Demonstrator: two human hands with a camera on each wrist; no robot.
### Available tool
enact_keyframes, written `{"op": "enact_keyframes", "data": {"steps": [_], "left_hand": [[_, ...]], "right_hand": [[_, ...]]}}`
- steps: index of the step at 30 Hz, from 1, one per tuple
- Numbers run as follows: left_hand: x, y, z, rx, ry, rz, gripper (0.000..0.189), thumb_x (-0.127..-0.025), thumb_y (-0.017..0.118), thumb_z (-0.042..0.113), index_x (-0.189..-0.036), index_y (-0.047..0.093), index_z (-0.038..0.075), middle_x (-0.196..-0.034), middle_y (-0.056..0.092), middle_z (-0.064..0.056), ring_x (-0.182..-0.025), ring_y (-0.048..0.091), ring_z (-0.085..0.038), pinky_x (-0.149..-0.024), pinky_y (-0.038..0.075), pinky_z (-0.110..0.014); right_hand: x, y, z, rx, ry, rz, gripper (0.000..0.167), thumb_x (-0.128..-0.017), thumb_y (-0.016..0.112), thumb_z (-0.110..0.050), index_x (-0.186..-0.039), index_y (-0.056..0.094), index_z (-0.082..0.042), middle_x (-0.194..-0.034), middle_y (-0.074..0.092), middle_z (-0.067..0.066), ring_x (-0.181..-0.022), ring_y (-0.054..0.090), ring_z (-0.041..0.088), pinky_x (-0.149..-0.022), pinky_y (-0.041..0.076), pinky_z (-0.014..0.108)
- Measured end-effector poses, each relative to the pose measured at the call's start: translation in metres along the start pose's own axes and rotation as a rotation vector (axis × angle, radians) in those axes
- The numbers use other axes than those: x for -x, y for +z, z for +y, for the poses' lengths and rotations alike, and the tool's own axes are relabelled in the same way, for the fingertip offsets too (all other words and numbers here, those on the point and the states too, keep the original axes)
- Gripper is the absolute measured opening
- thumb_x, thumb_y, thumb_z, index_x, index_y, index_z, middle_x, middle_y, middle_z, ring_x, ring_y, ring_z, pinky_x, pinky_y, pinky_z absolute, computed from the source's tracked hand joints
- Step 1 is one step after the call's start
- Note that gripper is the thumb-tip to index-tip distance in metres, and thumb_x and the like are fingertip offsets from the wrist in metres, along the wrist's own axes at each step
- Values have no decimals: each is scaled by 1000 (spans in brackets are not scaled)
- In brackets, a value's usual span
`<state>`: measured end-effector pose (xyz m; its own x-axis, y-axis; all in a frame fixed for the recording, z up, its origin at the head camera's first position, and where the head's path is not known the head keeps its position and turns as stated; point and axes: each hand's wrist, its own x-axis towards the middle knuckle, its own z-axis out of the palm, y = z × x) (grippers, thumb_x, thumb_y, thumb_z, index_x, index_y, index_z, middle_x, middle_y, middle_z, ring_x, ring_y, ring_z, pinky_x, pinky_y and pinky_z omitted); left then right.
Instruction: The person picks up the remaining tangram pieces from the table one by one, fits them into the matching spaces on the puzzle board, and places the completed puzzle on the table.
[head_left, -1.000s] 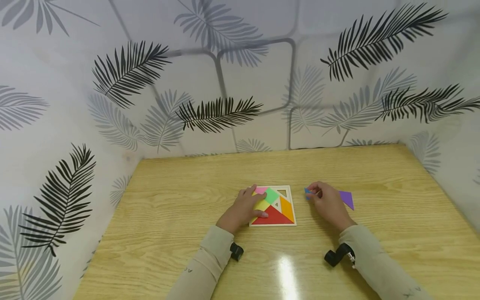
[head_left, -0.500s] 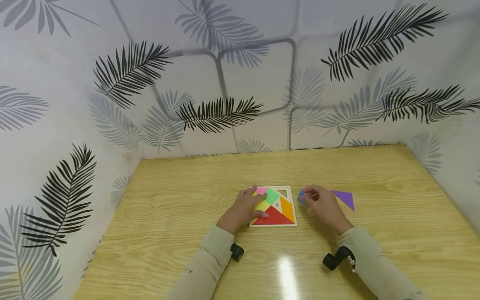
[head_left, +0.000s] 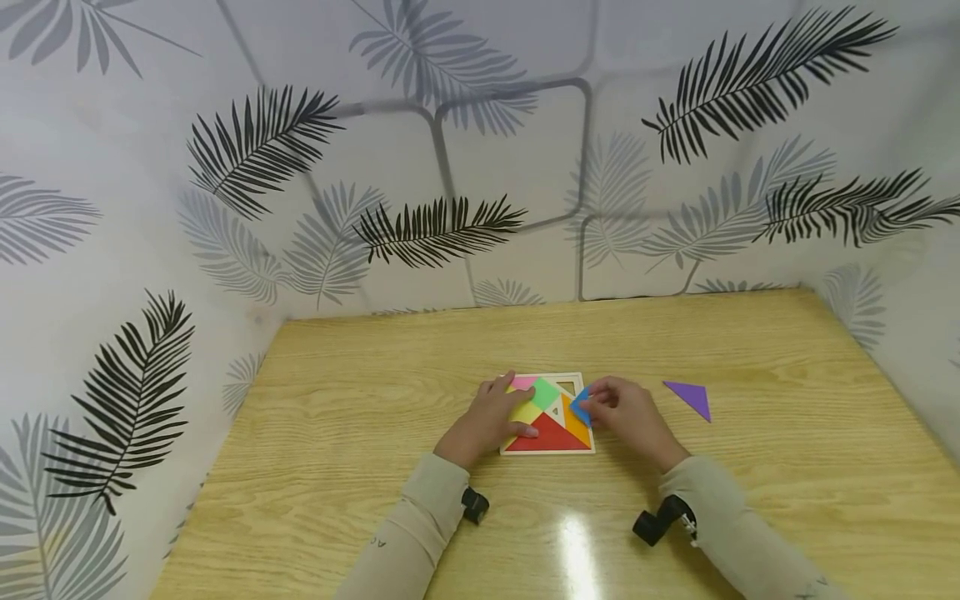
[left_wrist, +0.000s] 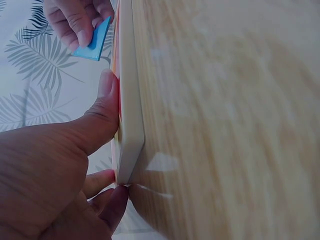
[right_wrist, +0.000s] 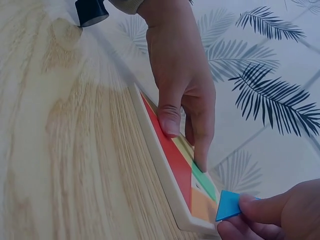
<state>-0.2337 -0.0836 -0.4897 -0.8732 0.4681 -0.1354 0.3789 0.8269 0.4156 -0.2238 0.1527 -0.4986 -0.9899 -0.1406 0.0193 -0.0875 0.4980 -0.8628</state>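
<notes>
A square tangram tray [head_left: 547, 452] with a pale frame lies on the table, holding red [head_left: 550, 435], orange [head_left: 576, 423], green, yellow and pink pieces. Two small triangular openings show in it. My left hand [head_left: 483, 421] grips its left side, thumb on the red piece [right_wrist: 175, 160] and index fingertip on the green piece [right_wrist: 203, 181]; other fingertips meet the frame's edge [left_wrist: 131, 100]. Over the tray's right edge my right hand [head_left: 630, 417] pinches a blue tangram piece [right_wrist: 229, 205] between thumb and fingers, tilted, overlapping the orange piece from above. The fingers hide part of the blue piece.
A purple triangle [head_left: 692, 398] lies on the wooden table [head_left: 337, 400] to the right of my right hand. Behind the table and along its sides hangs a pale cloth [head_left: 480, 167] with a leaf print. Black cameras [head_left: 654, 527] sit at both wrists.
My right hand has moved left with the blue piece, from beside the tray to over its right edge. The purple triangle is now fully uncovered. My left hand stays put.
</notes>
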Motion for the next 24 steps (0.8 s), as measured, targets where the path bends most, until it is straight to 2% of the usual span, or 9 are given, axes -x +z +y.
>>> {"op": "enact_keyframes", "data": {"steps": [5, 10, 24], "left_hand": [[0, 0, 0, 9, 2, 2, 70, -81, 64, 44, -142, 41, 20, -153, 17, -10, -134, 20, -33, -102, 32, -45], [0, 0, 0, 9, 3, 3, 69, -82, 63, 45, -143, 40, 20, -153, 17, -11, -135, 20, -33, -103, 31, -46], [0, 1, -1, 6, 10, 9, 69, -82, 62, 46, -143, 40, 20, -153, 17, -11, -135, 20, -34, -102, 32, -48]], "right_hand": [[-1, 6, -2, -23, -17, -19, 18, -86, 66, -8, -100, 62, 2, -87, 62, 11, -74, 63, 18, -62, 54, 25], [-2, 11, -7, -36, -11, -42, 17, -87, 66, -10, -100, 62, 1, -86, 64, 10, -72, 63, 17, -62, 54, 26], [-8, 20, -15, 68, 24, -61, 16, -86, 68, -19, -93, 64, -5, -78, 63, 3, -69, 58, 15, -63, 49, 26]]}}
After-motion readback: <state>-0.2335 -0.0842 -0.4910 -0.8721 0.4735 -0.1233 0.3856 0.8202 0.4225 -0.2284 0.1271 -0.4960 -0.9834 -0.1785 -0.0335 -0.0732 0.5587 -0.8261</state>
